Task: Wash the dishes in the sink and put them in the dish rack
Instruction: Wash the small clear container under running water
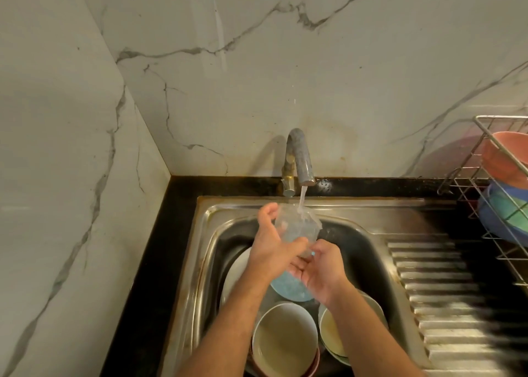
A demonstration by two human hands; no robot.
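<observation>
A clear drinking glass [297,228] is held over the steel sink [357,219], right under the water running from the tap [298,156]. My left hand [271,242] grips the glass from its left side. My right hand [320,271] holds its lower end, fingers curled under it. Below my hands in the basin lie a blue plate [288,288], a white plate [237,271] and two cream bowls [284,339] [331,334]. The wire dish rack [491,182] at the right edge holds a pink bowl [505,156] and a blue-green dish [503,214].
A ribbed steel drainboard [440,291] runs right of the basin. Black counter [160,248] borders the sink on the left and back. Marble walls close the corner behind and to the left.
</observation>
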